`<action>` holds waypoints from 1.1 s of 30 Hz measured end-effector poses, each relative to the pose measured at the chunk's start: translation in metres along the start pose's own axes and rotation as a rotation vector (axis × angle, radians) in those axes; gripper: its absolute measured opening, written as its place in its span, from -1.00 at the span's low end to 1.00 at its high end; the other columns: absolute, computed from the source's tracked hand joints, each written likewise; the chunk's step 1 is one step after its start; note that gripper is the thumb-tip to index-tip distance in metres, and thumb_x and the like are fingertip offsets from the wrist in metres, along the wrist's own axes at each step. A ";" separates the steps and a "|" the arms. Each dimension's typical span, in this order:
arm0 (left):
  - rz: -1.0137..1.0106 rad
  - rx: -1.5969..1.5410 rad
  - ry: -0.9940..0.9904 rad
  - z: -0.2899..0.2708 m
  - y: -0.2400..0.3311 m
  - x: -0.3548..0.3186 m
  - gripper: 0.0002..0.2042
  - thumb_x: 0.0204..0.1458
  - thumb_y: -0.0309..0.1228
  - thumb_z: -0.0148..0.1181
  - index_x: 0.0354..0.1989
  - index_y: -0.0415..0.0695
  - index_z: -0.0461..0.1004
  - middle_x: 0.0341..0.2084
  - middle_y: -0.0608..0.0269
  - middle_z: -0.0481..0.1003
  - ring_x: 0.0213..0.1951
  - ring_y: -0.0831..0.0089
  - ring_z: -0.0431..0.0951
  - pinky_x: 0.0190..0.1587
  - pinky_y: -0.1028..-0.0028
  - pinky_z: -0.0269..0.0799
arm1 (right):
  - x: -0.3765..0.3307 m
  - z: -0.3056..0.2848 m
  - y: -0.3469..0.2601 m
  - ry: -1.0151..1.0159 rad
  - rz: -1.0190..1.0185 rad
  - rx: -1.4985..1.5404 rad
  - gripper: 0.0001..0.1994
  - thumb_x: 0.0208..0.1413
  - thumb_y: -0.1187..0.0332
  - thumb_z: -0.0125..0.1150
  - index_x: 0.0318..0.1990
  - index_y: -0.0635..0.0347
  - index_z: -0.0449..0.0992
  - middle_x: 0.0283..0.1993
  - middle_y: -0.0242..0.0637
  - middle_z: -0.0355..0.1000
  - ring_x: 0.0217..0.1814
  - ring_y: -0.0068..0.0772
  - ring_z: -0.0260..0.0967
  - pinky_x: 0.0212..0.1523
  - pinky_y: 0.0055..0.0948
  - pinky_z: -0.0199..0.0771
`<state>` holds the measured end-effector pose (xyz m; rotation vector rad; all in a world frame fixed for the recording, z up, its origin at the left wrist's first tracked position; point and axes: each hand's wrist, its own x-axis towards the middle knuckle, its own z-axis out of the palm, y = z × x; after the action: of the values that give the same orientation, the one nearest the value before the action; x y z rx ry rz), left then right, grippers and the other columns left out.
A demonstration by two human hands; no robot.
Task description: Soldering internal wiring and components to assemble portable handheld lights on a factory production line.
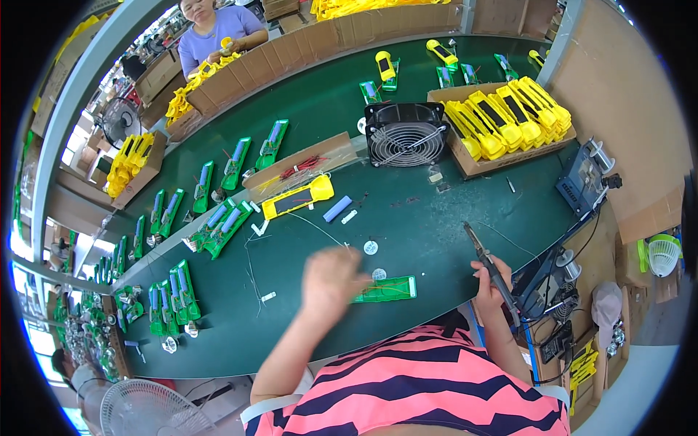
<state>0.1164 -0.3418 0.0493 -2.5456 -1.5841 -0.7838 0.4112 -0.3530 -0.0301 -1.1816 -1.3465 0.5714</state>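
Note:
My right hand [493, 283] is closed round a soldering iron [496, 272], whose tip points up and away over the table. My left hand [331, 280] is smeared by motion and hangs over the left end of a green plastic housing [392, 290]; whether its fingers hold anything cannot be made out. Thin orange-red wires lie along that housing. Just beyond, a round white sticker [371, 248] lies on the table. Farther off are a loose blue battery cell [337, 208] and a yellow housing [298, 198] with a dark panel and a thin wire trailing from it.
Green housings with blue cells [174, 294] stand in groups at the left. A black fan [406, 136] and a carton of yellow housings [509, 120] are at the back, a soldering station [582, 178] at the right. Across the table sits a person [222, 33] holding a yellow part.

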 end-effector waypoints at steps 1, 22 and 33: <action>-0.024 0.085 0.026 -0.004 -0.026 0.006 -0.66 -0.33 -0.41 0.26 -0.29 -0.17 0.40 -0.28 0.19 0.41 -0.23 0.25 0.40 -0.19 0.31 0.28 | -0.001 -0.001 0.000 -0.016 0.000 0.000 -0.78 0.04 0.55 -0.02 -0.13 0.35 0.27 -0.32 -0.16 0.42 -0.35 -0.48 0.38 -0.40 -0.61 0.38; -0.369 -1.860 -0.012 -0.047 -0.090 0.083 -0.28 -0.17 -0.30 0.27 0.13 -0.34 0.04 -0.12 0.03 0.36 -0.10 0.23 0.41 -0.06 0.26 0.38 | -0.001 -0.003 0.005 0.013 0.025 -0.012 -0.76 0.08 0.50 -0.04 -0.10 0.40 0.22 -0.37 -0.15 0.45 -0.50 -0.63 0.31 -0.43 -0.69 0.33; -0.256 -2.428 0.026 -0.009 -0.080 0.065 -0.38 0.03 -0.34 -0.01 0.20 -0.30 -0.16 -0.11 -0.05 0.27 -0.09 0.13 0.38 0.00 0.14 0.31 | 0.001 -0.003 -0.002 0.021 0.002 0.021 -0.79 0.04 0.53 -0.03 -0.14 0.34 0.28 -0.34 -0.19 0.43 -0.46 -0.44 0.36 -0.44 -0.61 0.40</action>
<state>0.0670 -0.2526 0.0675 0.5371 0.0420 1.2416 0.4134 -0.3536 -0.0271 -1.1687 -1.3189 0.5717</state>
